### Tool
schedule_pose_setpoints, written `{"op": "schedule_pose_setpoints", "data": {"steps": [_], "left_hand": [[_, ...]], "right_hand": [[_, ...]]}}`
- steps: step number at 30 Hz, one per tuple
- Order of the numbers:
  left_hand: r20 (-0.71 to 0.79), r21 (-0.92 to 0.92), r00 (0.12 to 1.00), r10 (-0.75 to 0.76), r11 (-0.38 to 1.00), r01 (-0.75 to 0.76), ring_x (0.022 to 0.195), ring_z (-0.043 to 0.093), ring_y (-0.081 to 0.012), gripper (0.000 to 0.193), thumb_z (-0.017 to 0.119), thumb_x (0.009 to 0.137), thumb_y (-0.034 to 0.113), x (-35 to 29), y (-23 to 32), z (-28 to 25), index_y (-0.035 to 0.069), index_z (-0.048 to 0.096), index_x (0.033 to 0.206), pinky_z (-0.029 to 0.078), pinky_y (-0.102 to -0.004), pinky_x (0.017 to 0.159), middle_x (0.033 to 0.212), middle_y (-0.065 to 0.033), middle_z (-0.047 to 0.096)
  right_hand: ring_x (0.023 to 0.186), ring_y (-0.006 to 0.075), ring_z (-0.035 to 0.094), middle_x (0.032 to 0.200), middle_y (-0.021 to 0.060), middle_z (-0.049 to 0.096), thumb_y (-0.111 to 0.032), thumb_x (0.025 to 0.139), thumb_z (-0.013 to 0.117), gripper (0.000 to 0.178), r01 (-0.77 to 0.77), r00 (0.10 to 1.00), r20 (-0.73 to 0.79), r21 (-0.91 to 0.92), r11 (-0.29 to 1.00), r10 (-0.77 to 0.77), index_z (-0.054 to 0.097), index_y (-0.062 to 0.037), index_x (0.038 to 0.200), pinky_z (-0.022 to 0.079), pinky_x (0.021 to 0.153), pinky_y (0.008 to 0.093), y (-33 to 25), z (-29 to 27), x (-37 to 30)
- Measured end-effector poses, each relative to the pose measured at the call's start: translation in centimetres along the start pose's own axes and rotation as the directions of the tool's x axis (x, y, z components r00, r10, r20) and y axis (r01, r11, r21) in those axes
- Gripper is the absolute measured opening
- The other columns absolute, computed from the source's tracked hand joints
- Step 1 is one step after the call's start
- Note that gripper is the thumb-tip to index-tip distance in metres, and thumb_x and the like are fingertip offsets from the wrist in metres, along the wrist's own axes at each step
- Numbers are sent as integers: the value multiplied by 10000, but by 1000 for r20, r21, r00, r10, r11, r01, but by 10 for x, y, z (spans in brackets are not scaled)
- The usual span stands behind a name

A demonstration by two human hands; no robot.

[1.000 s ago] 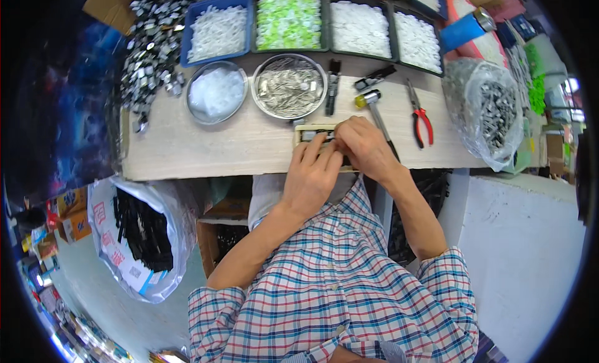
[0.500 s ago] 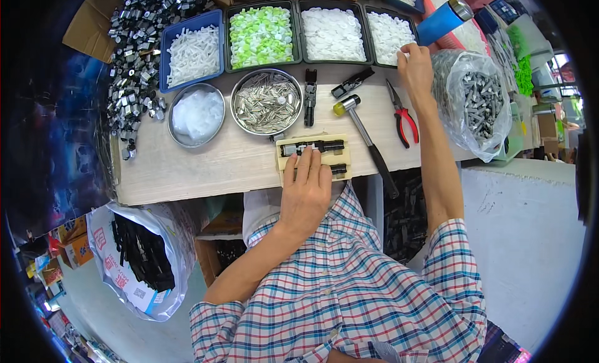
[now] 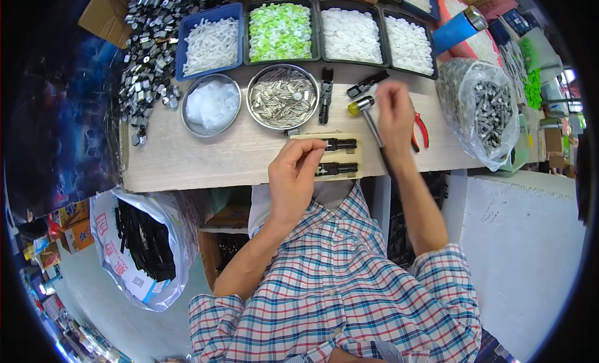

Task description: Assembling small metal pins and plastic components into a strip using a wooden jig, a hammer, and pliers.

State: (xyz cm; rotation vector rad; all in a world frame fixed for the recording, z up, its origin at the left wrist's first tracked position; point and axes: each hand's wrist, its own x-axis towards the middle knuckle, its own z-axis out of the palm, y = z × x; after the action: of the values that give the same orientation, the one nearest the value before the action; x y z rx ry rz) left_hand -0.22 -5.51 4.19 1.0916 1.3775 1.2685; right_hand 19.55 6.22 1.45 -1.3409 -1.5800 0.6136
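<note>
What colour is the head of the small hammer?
Yellow, with a metal band; the hammer shows best in the head view.

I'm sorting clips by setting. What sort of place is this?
Probably a small assembly workbench in a workshop. Trays of white and green plastic parts line the back of the wooden bench, a metal bowl of metal pieces sits nearby, and a hammer and red-handled pliers lie ready.

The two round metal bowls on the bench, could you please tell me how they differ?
The left metal bowl holds a clear, whitish crumpled bag or film; the right metal bowl is filled with small silvery metal strips. The left one looks slightly smaller and sits farther from the left hand; the right one lies just above the wooden jig. Both are round, shiny and upright.
</note>
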Motion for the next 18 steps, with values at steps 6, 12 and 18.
{"op": "schedule_pose_setpoints", "data": {"steps": [6,12,18], "left_hand": [[42,-379,988,-149,912,154,867,645,-73,228,649,942,0,-3,-8,5,-36,644,1167,514,-198,760,951,-49,678],[25,-230,987,-157,960,159,849,673,-89,221,656,910,1,-8,-11,3,-33,671,1128,533,-220,738,910,-57,710],[13,-178,989,-147,973,147,832,673,-89,208,670,894,8,-10,-18,2,-24,695,1097,540,-228,715,924,-73,727]], "right_hand": [[895,89,626,963,37,628,-124,1038,565,116,-399,916,281,571,718,285,548,-9,1045,520,828,233,-61,33,-97],[878,91,611,979,42,625,-75,1023,576,110,-394,918,257,499,772,302,560,19,1077,530,801,244,-64,32,-106],[860,92,626,947,45,654,-75,1005,607,105,-355,934,206,421,835,293,583,16,1051,536,780,256,-63,33,-115]]}}
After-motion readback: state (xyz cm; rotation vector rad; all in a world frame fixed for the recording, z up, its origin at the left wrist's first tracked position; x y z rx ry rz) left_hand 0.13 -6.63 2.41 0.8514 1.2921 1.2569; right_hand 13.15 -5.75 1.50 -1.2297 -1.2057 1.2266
